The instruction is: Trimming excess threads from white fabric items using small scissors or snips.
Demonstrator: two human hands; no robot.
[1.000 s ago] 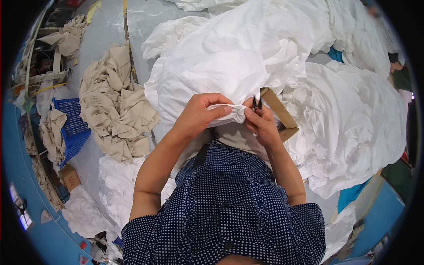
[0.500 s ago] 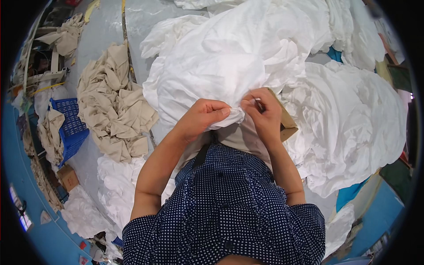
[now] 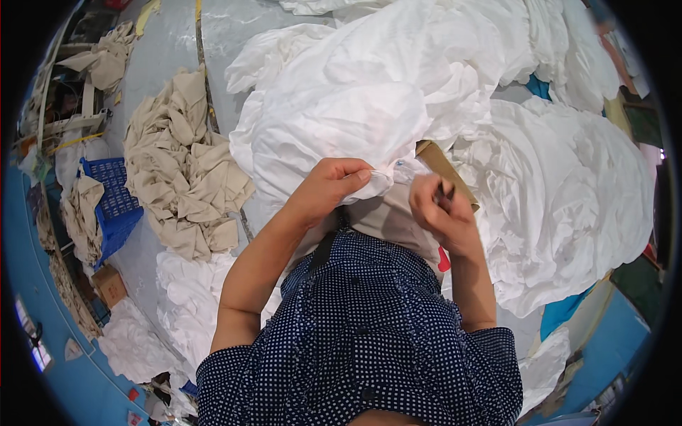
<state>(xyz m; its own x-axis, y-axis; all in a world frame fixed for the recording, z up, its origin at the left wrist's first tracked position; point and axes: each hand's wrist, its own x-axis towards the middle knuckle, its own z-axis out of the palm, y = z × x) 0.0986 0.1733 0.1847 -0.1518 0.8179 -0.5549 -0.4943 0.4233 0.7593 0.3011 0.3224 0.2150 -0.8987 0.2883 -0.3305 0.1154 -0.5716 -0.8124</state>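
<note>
A large white cloth point(image 3: 341, 121) spreads in soft folds in front of me and over my lap. My left hand point(image 3: 335, 186) pinches a gathered bit of its near edge between thumb and fingers. To the right, apart from the cloth's edge, my right hand point(image 3: 444, 206) is curled closed and a little blurred. A small dark shape shows between its fingers, too unclear to name. Just beyond that hand stands the brown edge of a cardboard box point(image 3: 447, 174), partly hidden by white fabric.
Heaped white fabric point(image 3: 561, 199) lies at the right. On the left are a crumpled beige cloth pile point(image 3: 181, 163), a blue plastic crate point(image 3: 114, 202) and a small cardboard box point(image 3: 109, 285). More white fabric point(image 3: 185, 298) lies near left. A small red thing point(image 3: 444, 260) shows beside my right forearm.
My right hand has come away from the cloth's edge, moving right and slightly toward me. More of the cardboard box and a red thing now show. My left hand keeps its pinch, nearly still.
</note>
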